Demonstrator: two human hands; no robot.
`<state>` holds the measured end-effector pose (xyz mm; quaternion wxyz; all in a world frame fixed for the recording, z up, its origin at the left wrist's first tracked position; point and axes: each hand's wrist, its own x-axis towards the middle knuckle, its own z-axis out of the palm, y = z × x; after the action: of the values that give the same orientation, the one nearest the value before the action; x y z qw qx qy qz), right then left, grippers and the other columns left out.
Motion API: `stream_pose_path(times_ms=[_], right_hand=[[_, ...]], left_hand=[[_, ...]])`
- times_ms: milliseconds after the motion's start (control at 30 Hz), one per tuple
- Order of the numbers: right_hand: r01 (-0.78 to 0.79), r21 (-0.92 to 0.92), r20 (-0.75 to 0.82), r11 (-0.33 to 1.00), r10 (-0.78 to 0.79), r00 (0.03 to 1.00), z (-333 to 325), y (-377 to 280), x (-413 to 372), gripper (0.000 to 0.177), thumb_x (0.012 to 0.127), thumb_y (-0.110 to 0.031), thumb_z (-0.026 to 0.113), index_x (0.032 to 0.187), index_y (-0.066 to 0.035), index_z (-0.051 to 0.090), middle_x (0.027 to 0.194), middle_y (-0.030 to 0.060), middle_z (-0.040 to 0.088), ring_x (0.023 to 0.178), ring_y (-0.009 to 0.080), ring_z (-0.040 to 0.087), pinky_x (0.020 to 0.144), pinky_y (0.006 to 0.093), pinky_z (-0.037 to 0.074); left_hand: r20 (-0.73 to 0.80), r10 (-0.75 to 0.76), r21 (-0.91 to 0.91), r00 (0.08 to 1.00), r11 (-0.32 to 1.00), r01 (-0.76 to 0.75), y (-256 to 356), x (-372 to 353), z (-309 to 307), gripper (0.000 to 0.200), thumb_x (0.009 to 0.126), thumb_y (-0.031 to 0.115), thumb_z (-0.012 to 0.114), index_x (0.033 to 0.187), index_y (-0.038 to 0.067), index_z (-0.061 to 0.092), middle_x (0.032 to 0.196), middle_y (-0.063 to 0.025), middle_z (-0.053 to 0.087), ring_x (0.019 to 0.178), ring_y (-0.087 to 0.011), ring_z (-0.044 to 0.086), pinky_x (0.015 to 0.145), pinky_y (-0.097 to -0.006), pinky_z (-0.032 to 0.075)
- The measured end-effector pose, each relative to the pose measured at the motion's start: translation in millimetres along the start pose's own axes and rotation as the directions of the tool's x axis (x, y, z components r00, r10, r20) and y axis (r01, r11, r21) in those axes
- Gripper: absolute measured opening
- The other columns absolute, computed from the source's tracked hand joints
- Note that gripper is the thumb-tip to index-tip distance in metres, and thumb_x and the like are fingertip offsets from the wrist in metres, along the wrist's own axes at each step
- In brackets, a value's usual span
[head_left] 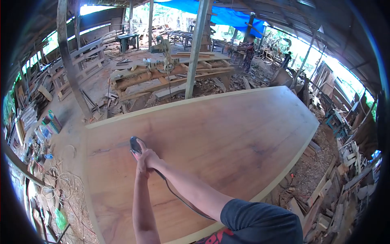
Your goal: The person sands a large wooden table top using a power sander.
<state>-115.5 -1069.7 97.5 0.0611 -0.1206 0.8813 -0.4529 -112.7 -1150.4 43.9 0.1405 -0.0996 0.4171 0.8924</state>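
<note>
A dark electric sander rests on a large wooden slab, toward its left end. My right hand is closed on the back of the sander. Overlapping it from the near side, my left hand is also closed at the tool; the fingers of both hands partly hide each other. A black power cord runs from the sander under my right forearm toward my body. The slab has a reddish-brown face with darker patches and a pale border along its edges.
A wooden post stands just beyond the slab's far edge. Behind it, a saw-like machine sits among stacked timber. Another person stands at the back right. Scrap wood lies to the right, and looped cords to the left.
</note>
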Motion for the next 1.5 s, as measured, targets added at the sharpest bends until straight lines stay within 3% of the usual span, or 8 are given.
stream_pose_path(times_ms=[167,333,500,633,867,933,1200,1500], right_hand=[[0.297,0.095,-0.105,0.950,-0.287,0.952,16,75,-66,0.071,0.088,-0.028,0.055,0.146,-0.022,0.015,0.130,0.0220,0.049,0.112,0.0409,0.054,0.094,0.0434,0.043],[-0.004,0.092,0.164,0.996,-0.011,0.986,-50,33,-229,0.068,0.089,-0.029,0.056,0.144,-0.019,0.018,0.113,0.0222,0.060,0.097,0.0400,0.061,0.079,0.0416,0.050],[0.327,0.080,0.025,0.942,-0.330,0.944,-65,54,-354,0.066,0.090,-0.023,0.054,0.145,-0.018,0.018,0.121,0.0262,0.054,0.101,0.0403,0.060,0.082,0.0427,0.050],[0.215,0.141,0.089,0.966,-0.229,0.969,-69,41,-378,0.068,0.090,-0.018,0.057,0.145,-0.014,0.017,0.124,0.0244,0.053,0.103,0.0374,0.061,0.082,0.0403,0.051],[0.150,0.138,0.084,0.979,-0.162,0.983,-32,18,-257,0.067,0.092,-0.021,0.054,0.145,-0.015,0.014,0.113,0.0239,0.059,0.096,0.0378,0.063,0.077,0.0419,0.052],[0.114,0.120,0.104,0.986,-0.126,0.987,-20,0,-195,0.067,0.092,-0.022,0.053,0.145,-0.017,0.013,0.109,0.0235,0.061,0.093,0.0383,0.064,0.075,0.0429,0.052],[0.078,0.068,0.047,0.995,-0.082,0.996,75,-30,38,0.055,0.094,-0.026,0.049,0.139,-0.019,0.019,0.101,0.0215,0.063,0.089,0.0372,0.063,0.075,0.0433,0.051],[0.200,0.178,-0.165,0.963,-0.171,0.971,123,-38,99,0.034,0.096,-0.025,0.046,0.124,-0.011,0.032,0.102,0.0190,0.059,0.093,0.0327,0.059,0.080,0.0411,0.049]], left_hand=[[-0.037,0.102,-0.013,0.994,0.995,-0.103,-78,-82,41,0.064,0.082,0.032,0.063,0.134,0.011,0.033,0.118,-0.0118,0.050,0.107,-0.0266,0.054,0.084,-0.0451,0.051],[-0.190,-0.040,0.024,0.981,0.999,0.045,-147,-211,99,0.060,0.081,0.034,0.065,0.125,-0.001,0.044,0.108,-0.0117,0.055,0.098,-0.0216,0.056,0.078,-0.0310,0.047],[-0.319,0.249,0.381,0.915,0.917,-0.117,-218,-324,149,0.079,0.077,0.033,0.069,0.133,-0.005,0.029,0.122,-0.0180,0.046,0.112,-0.0274,0.050,0.092,-0.0352,0.042],[-0.239,0.187,0.223,0.953,0.966,-0.134,-212,-343,152,0.082,0.078,0.027,0.068,0.139,0.000,0.021,0.130,-0.0165,0.040,0.121,-0.0276,0.043,0.099,-0.0369,0.038],[-0.198,0.011,-0.108,0.980,0.994,-0.033,-125,-258,109,0.082,0.084,0.001,0.051,0.150,0.015,0.004,0.153,-0.0093,0.011,0.139,-0.0299,0.015,0.095,-0.0317,0.043],[-0.092,0.083,0.028,0.992,0.996,-0.081,-108,-195,60,0.082,0.078,0.025,0.067,0.142,0.004,0.021,0.131,-0.0143,0.040,0.125,-0.0268,0.040,0.101,-0.0386,0.036],[-0.256,0.270,0.044,0.928,0.963,-0.268,34,0,-61,0.089,0.067,0.042,0.075,0.134,-0.003,0.038,0.124,-0.0190,0.050,0.109,-0.0273,0.055,0.082,-0.0387,0.050],[-0.299,0.163,0.009,0.940,0.986,-0.168,90,10,-71,0.075,0.067,0.040,0.074,0.123,-0.003,0.045,0.106,-0.0142,0.056,0.093,-0.0232,0.058,0.070,-0.0364,0.049]])
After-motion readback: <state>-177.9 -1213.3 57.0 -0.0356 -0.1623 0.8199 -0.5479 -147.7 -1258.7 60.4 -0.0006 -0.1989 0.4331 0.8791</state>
